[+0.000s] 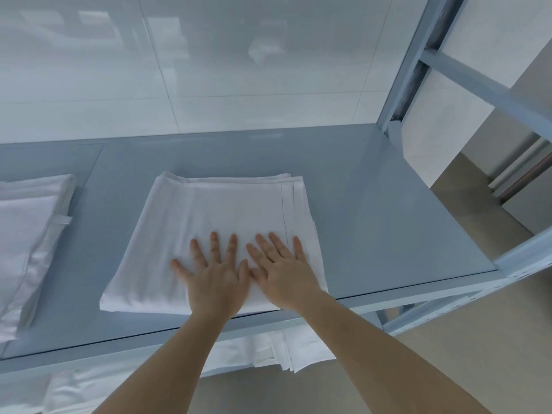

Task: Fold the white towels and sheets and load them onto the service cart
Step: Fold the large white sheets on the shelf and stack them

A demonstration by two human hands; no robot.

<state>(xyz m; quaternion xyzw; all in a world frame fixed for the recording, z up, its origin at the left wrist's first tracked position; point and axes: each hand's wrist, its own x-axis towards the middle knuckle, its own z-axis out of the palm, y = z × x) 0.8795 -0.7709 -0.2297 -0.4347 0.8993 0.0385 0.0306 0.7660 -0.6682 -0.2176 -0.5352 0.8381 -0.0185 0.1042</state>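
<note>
A white folded sheet (215, 231) lies flat on my blue shelf (388, 222), close to the front edge. Another folded white sheet (27, 234) sits by the left edge. More white sheets (268, 351) lie on the shelf below.

A linen room, likely in a hotel. Folded white sheets (215, 234) lie on a blue metal rack (388, 204). Glossy tiled walls (209, 55) stand behind.

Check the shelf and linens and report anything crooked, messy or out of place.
Mostly tidy. Both hands press flat on the folded sheet, which sits square on the shelf. Only oddity: linens on the lower shelf stick out past its front edge, layers fanned unevenly.
</note>
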